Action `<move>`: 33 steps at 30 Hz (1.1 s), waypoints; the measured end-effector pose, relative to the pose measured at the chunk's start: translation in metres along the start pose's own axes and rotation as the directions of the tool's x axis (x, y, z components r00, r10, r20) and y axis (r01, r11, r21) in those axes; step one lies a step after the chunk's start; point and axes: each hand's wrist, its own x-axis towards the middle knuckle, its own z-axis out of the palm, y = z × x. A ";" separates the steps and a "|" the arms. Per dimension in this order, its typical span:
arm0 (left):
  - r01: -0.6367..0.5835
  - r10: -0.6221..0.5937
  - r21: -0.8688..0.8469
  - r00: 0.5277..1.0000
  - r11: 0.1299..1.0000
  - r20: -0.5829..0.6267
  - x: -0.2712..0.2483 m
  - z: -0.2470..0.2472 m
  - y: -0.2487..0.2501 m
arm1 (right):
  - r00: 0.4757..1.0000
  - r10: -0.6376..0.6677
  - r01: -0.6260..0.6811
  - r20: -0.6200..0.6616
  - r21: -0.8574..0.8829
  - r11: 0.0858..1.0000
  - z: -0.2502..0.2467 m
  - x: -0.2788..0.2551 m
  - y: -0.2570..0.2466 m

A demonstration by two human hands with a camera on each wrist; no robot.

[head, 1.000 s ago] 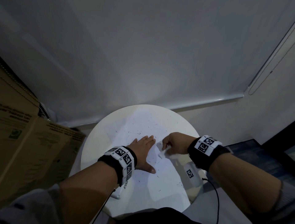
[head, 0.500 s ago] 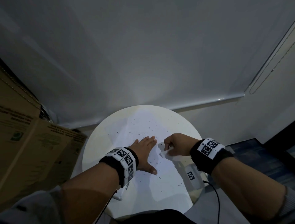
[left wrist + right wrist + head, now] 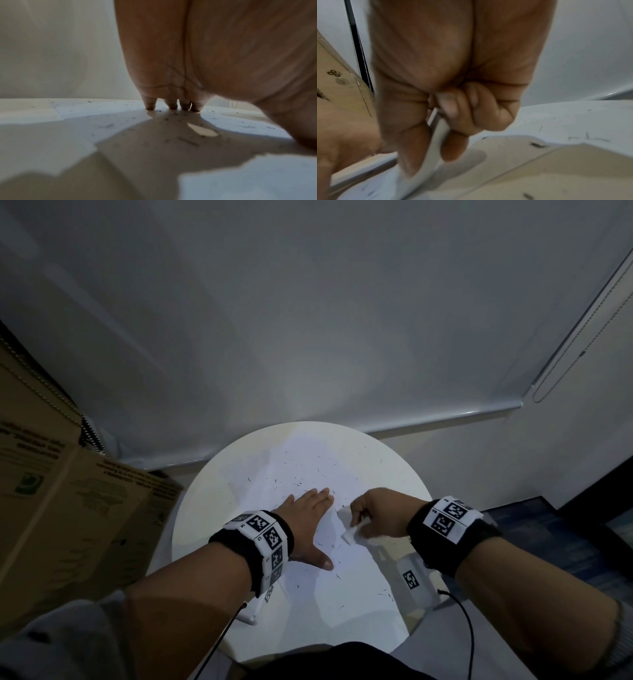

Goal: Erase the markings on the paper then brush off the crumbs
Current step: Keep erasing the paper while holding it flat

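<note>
White paper [image 3: 329,587] strewn with dark crumbs [image 3: 298,483] lies across the middle of the round worktop [image 3: 198,518], pinned by the flat, straight-fingered left hand [image 3: 310,523] so it won't slide while the right hand [image 3: 376,517], fingers curled, pinches its lifted right edge.

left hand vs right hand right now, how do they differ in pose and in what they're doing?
The left hand lies flat on the paper, fingers straight, fingertips pressing the sheet; the right hand is curled. The left hand holds nothing, while the right hand pinches a folded-up edge of the paper, lifting it off the table. Both touch the same crumb-strewn sheet, and both wrists wear marker bands.
</note>
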 end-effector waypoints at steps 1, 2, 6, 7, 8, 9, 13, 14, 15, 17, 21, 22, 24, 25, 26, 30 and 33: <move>0.001 -0.001 0.001 1.000 1.000 0.000 0.000 0.000 0.000 | 0.998 0.018 -0.017 -0.057 0.005 1.000 -0.001 0.004 0.001; 0.002 -0.002 0.005 1.000 1.000 -0.001 0.000 0.000 0.000 | 0.995 0.033 -0.032 -0.098 0.018 0.999 -0.001 0.007 0.002; 0.001 -0.001 0.003 1.000 1.000 0.007 -0.001 0.001 -0.001 | 0.999 0.032 -0.031 -0.021 0.064 0.997 0.003 0.001 0.006; 0.000 0.000 -0.001 1.000 1.000 0.004 0.000 0.001 -0.001 | 1.000 0.027 -0.028 0.013 0.077 0.997 0.004 -0.002 0.007; -0.002 0.002 -0.004 1.000 1.000 0.003 0.000 0.001 -0.001 | 0.999 0.025 -0.026 0.023 0.082 0.996 0.004 -0.005 0.008; -0.004 0.004 -0.007 1.000 1.000 0.003 0.001 0.001 -0.001 | 1.000 0.029 -0.030 0.004 0.078 0.997 0.003 -0.005 0.008; 0.000 0.000 -0.006 1.000 1.000 0.003 0.002 0.002 -0.002 | 0.994 0.048 -0.045 -0.100 0.036 0.998 0.000 -0.001 0.007; 0.001 -0.001 -0.005 1.000 1.000 0.003 0.002 0.002 -0.002 | 0.996 0.044 -0.041 -0.076 0.037 0.998 0.000 -0.003 0.007; 0.001 -0.001 -0.006 1.000 1.000 0.002 0.002 0.003 -0.002 | 0.999 0.034 -0.033 -0.029 0.045 0.998 0.000 -0.005 0.007; 0.000 0.000 -0.009 1.000 1.000 0.002 0.002 0.003 -0.002 | 0.999 0.017 -0.020 0.051 0.048 0.999 0.001 -0.009 0.005; -0.002 0.002 -0.012 1.000 1.000 0.006 0.003 0.002 -0.002 | 0.998 0.037 -0.036 -0.049 0.020 0.999 0.000 -0.006 0.006; -0.001 0.001 -0.009 1.000 1.000 0.006 0.002 0.002 -0.002 | 0.998 0.039 -0.038 -0.056 0.022 0.999 0.001 -0.005 0.006; 0.000 0.001 -0.005 1.000 1.000 0.007 0.001 0.001 -0.001 | 0.999 0.030 -0.029 -0.013 0.049 0.998 0.002 -0.007 0.006; -0.001 0.001 -0.005 1.000 1.000 0.008 0.001 0.002 -0.001 | 0.999 0.024 -0.026 0.029 0.076 0.997 0.003 -0.008 0.006; -0.001 0.001 -0.006 1.000 1.000 0.007 0.002 0.002 -0.001 | 0.998 0.020 -0.025 0.062 0.093 0.995 0.003 -0.010 0.005; 0.001 -0.001 -0.004 1.000 1.000 0.008 0.003 0.002 -0.002 | 0.998 0.029 -0.027 -0.062 0.030 0.999 0.003 -0.006 0.002; 0.004 -0.004 0.009 1.000 1.000 0.012 0.001 0.001 -0.001 | 0.998 0.003 -0.002 -0.061 0.023 1.000 0.006 -0.006 -0.002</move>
